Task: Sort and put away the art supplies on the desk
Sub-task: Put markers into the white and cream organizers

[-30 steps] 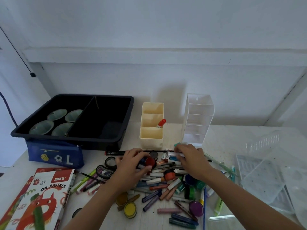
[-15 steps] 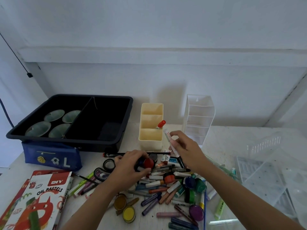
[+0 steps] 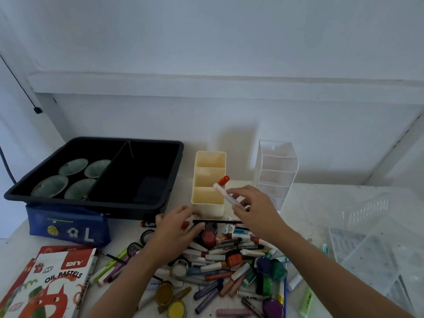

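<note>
A pile of markers, pastels and paint pots [image 3: 229, 260] covers the near middle of the desk. My right hand [image 3: 257, 212] pinches a white marker [image 3: 226, 195], tilted, with its upper end over the front compartment of the cream three-part organizer [image 3: 207, 203]. A red-capped marker [image 3: 223, 180] stands in that organizer. My left hand [image 3: 174, 232] lies at the pile's far left edge, fingers curled over a black-and-red marker [image 3: 146, 223] on the desk. A red paint pot [image 3: 208, 237] sits just right of that hand.
A black two-part tray [image 3: 137, 204] holding round green dishes sits at the back left on a blue pencil pouch [image 3: 68, 226]. An oil pastels box [image 3: 57, 283] lies near left. A clear drawer unit [image 3: 276, 173] stands right of the organizer; clear plastic trays [image 3: 367, 260] lie far right.
My right hand lifted the white marker out of the pile and carried it up to the cream organizer. My left hand slid left, away from the red paint pot, onto the black-and-red marker.
</note>
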